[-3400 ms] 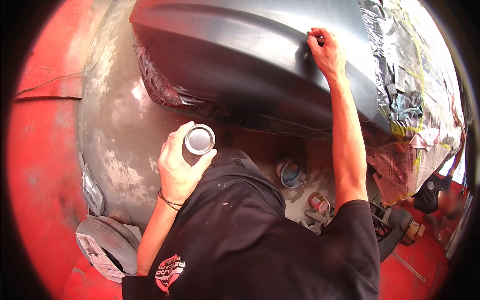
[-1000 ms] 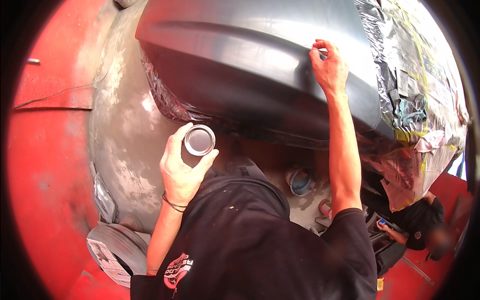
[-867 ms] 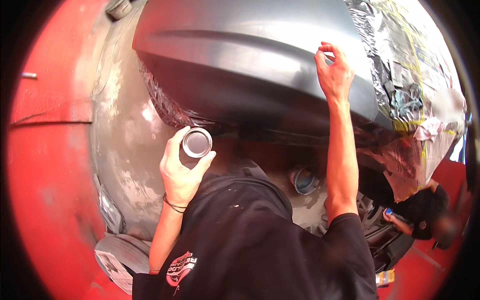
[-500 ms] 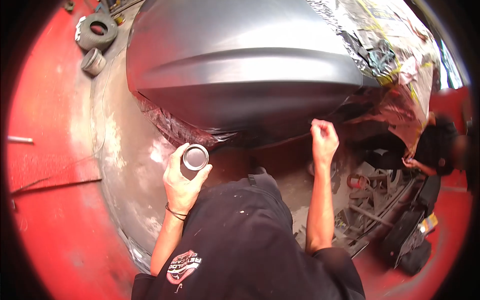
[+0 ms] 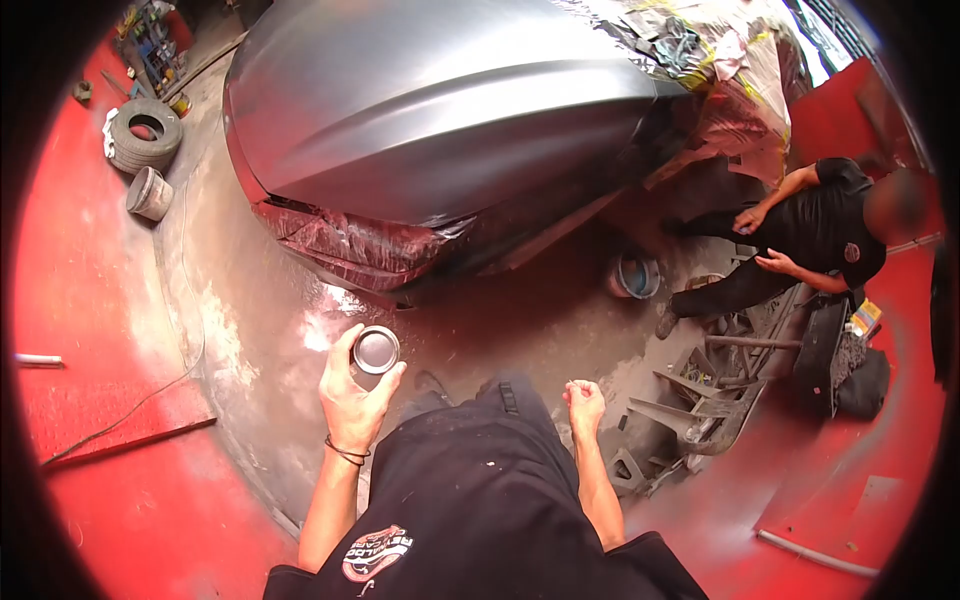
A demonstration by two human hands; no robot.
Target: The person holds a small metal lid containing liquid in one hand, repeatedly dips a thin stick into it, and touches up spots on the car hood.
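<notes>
My left hand (image 5: 351,401) is wrapped round a small round metal tin (image 5: 377,350), its grey circular top facing up. The tin is held in front of my body, apart from the car. Closed in a pinch, my right hand (image 5: 585,408) is raised near my waist; I cannot make out what, if anything, is between the fingers. Ahead of both hands stands a car with a dark grey hood (image 5: 440,110). Clear plastic (image 5: 370,245) covers its front end.
A co-worker (image 5: 800,235) stands at the right beside a bucket (image 5: 635,275). Metal parts (image 5: 690,400) lie on the floor in front of them. At the left are a tire (image 5: 145,135) and a dirty pail (image 5: 150,193). Paper masking (image 5: 745,110) hangs over the car's far side.
My right hand has drawn back from the hood's edge toward my waist. The left hand still holds the tin. The view has shifted, showing more of the co-worker and the bucket.
</notes>
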